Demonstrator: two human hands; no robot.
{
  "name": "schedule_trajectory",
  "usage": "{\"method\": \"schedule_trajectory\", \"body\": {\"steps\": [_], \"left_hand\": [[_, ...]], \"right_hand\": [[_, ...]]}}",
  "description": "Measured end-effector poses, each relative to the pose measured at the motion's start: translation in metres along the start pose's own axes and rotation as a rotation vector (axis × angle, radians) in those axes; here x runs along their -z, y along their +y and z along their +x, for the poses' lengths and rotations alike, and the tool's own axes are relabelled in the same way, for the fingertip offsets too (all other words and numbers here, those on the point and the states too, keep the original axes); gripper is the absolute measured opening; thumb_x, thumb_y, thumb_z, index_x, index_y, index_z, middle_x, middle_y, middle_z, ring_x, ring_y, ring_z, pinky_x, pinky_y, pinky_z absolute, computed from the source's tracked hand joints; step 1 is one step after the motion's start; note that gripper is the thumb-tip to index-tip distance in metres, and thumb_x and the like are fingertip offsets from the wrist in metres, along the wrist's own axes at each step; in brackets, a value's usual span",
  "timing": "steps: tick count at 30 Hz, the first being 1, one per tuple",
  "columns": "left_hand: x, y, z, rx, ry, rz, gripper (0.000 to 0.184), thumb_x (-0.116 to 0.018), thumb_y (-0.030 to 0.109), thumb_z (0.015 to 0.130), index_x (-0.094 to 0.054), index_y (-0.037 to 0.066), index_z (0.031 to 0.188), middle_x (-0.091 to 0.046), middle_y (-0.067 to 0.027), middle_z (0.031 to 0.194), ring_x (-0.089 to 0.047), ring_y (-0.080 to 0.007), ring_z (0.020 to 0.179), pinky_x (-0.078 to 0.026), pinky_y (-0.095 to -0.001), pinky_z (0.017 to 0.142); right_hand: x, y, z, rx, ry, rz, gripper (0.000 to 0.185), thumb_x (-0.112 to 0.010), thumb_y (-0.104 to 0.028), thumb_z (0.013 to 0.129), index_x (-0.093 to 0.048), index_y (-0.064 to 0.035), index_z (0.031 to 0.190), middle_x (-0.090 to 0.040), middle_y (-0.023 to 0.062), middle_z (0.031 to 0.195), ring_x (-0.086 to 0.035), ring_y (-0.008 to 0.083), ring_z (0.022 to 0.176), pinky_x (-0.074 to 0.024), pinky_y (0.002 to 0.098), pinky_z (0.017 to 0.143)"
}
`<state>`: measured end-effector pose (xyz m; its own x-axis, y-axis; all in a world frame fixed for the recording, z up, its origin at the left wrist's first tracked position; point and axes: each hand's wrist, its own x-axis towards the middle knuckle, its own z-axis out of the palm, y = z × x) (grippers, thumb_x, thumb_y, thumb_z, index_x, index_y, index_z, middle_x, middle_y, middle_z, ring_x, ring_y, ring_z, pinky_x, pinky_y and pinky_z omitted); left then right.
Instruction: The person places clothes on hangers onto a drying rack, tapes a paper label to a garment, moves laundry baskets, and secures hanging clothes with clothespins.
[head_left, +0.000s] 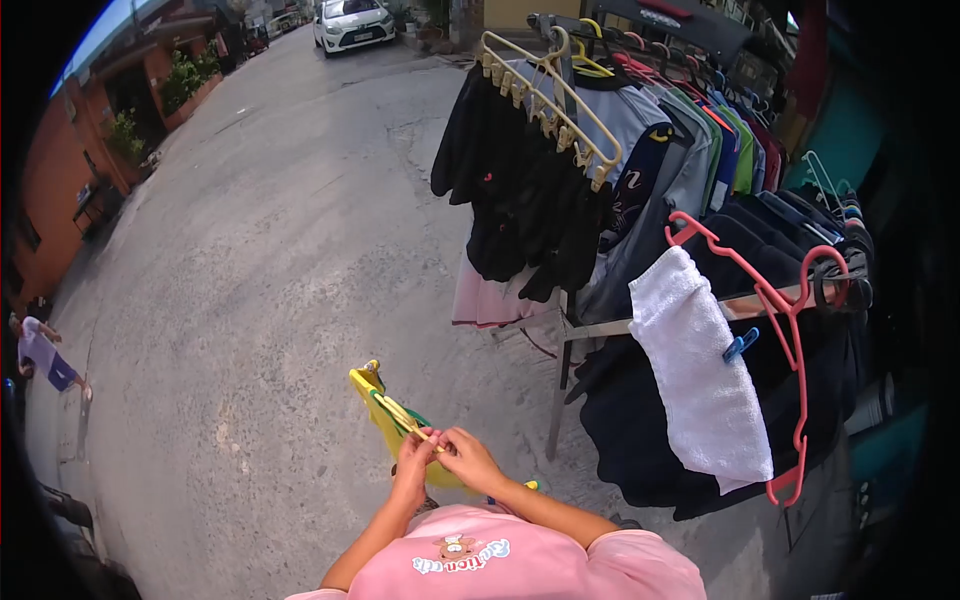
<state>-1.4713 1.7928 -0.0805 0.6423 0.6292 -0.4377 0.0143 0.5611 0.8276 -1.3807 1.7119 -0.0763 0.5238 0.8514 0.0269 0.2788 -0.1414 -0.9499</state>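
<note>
The left hand (415,455) and right hand (466,456) grasp a yellow hanger (396,411) above grey pavement (250,300), long axis slanting from far left to near right.

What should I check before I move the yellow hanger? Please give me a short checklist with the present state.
1. Both hands at the hanger: ok. The left hand and right hand close on the yellow hanger.
2. Hook free: cannot tell; the hands may hide it.
3. Yellow cloth off the ground: cannot tell from above.
4. White cloth clipped: ok. A blue clip is on it, beside the red hanger.
5. Free room on the rack: cannot tell; many clothes hang close together.
6. White car away from you: ok, far up the road.
</note>
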Motion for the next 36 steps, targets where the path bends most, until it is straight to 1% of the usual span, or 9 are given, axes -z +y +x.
{"method": "schedule_trajectory", "body": {"steps": [6, 11, 16, 18, 21, 25, 28, 30, 36], "left_hand": [[0.07, 0.07, 0.073, 0.024, -0.071, 0.064, 0.026, -0.053, 0.014, 0.08, -0.044, 0.004, 0.102, -0.053, -0.0072, 0.096, -0.052, -0.0136, 0.09, -0.042, -0.0277, 0.074], [0.108, 0.115, 0.131, -0.041, -0.07, 0.137, 0.024, -0.045, 0.01, 0.077, -0.043, 0.003, 0.101, -0.052, -0.0073, 0.095, -0.052, -0.0141, 0.086, -0.042, -0.027, 0.076], [0.12, 0.145, 0.186, -0.039, -0.071, 0.192, 0.024, -0.045, 0.009, 0.079, -0.042, 0.0, 0.102, -0.051, -0.009, 0.095, -0.051, -0.0149, 0.085, -0.042, -0.0269, 0.078], [0.125, 0.152, 0.217, -0.047, -0.064, 0.195, 0.023, -0.045, 0.008, 0.079, -0.042, 0.001, 0.1, -0.051, -0.008, 0.093, -0.05, -0.0131, 0.082, -0.042, -0.0248, 0.073], [0.121, 0.171, 0.267, -0.127, 0.025, 0.201, 0.017, -0.047, 0.008, 0.079, -0.043, 0.003, 0.095, -0.05, -0.0053, 0.087, -0.047, -0.0097, 0.073, -0.038, -0.0217, 0.062], [0.099, 0.209, 0.332, -0.186, 0.084, 0.253, 0.015, -0.047, 0.009, 0.079, -0.044, 0.003, 0.093, -0.05, -0.0046, 0.084, -0.045, -0.0102, 0.073, -0.037, -0.0229, 0.063], [0.076, 0.242, 0.38, -0.179, 0.091, 0.269, 0.016, -0.047, 0.01, 0.08, -0.043, 0.003, 0.094, -0.05, -0.0049, 0.085, -0.046, -0.0114, 0.076, -0.038, -0.024, 0.066], [0.06, 0.26, 0.413, -0.188, 0.086, 0.25, 0.018, -0.045, 0.01, 0.081, -0.043, 0.002, 0.097, -0.049, -0.0054, 0.087, -0.047, -0.0123, 0.079, -0.037, -0.0246, 0.07], [0.005, 0.299, 0.483, -0.283, -0.023, 0.34, 0.026, -0.043, 0.011, 0.082, -0.043, 0.0, 0.105, -0.048, -0.0057, 0.088, -0.047, -0.0123, 0.078, -0.037, -0.0248, 0.07]], "right_hand": [[-0.058, -0.025, 0.081, -0.04, -0.03, 0.051, 0.021, -0.052, -0.015, 0.078, -0.053, -0.0009, 0.094, -0.05, 0.0087, 0.086, -0.052, 0.0171, 0.072, -0.0425, 0.028, 0.066], [-0.105, -0.031, 0.138, 0.035, -0.037, -0.086, 0.039, -0.051, -0.018, 0.079, -0.044, -0.0023, 0.115, -0.047, 0.0139, 0.105, -0.049, 0.0271, 0.094, -0.0398, 0.0335, 0.08], [-0.111, -0.028, 0.185, 0.018, 0.001, -0.176, 0.042, -0.051, -0.018, 0.08, -0.042, -0.0042, 0.118, -0.047, 0.0136, 0.107, -0.05, 0.0262, 0.095, -0.0402, 0.0325, 0.081], [-0.107, -0.023, 0.208, -0.044, -0.021, -0.04, 0.039, -0.05, -0.017, 0.081, -0.043, -0.0058, 0.118, -0.048, 0.0135, 0.106, -0.051, 0.0242, 0.094, -0.0405, 0.0326, 0.08], [-0.1, -0.009, 0.249, -0.039, -0.005, -0.054, 0.037, -0.049, -0.016, 0.082, -0.043, -0.007, 0.118, -0.049, 0.0132, 0.104, -0.052, 0.0226, 0.092, -0.0409, 0.0326, 0.079], [-0.076, 0.003, 0.319, -0.124, -0.085, -0.016, 0.037, -0.049, -0.016, 0.082, -0.044, -0.007, 0.117, -0.051, 0.0127, 0.102, -0.052, 0.0231, 0.092, -0.0409, 0.0324, 0.078], [-0.043, -0.005, 0.372, 0.023, -0.068, -0.048, 0.037, -0.048, -0.016, 0.082, -0.043, -0.0066, 0.117, -0.053, 0.0126, 0.1, -0.052, 0.0233, 0.091, -0.0411, 0.0319, 0.078], [-0.017, -0.02, 0.409, -0.168, -0.238, -0.039, 0.037, -0.046, -0.013, 0.08, -0.042, -0.0058, 0.117, -0.053, 0.0141, 0.1, -0.052, 0.0269, 0.095, -0.0415, 0.0348, 0.078], [0.013, -0.003, 0.49, -0.121, -0.201, 0.001, 0.036, -0.046, -0.015, 0.081, -0.04, -0.0042, 0.115, -0.055, 0.0141, 0.096, -0.056, 0.0249, 0.085, -0.0435, 0.0336, 0.073]]}}
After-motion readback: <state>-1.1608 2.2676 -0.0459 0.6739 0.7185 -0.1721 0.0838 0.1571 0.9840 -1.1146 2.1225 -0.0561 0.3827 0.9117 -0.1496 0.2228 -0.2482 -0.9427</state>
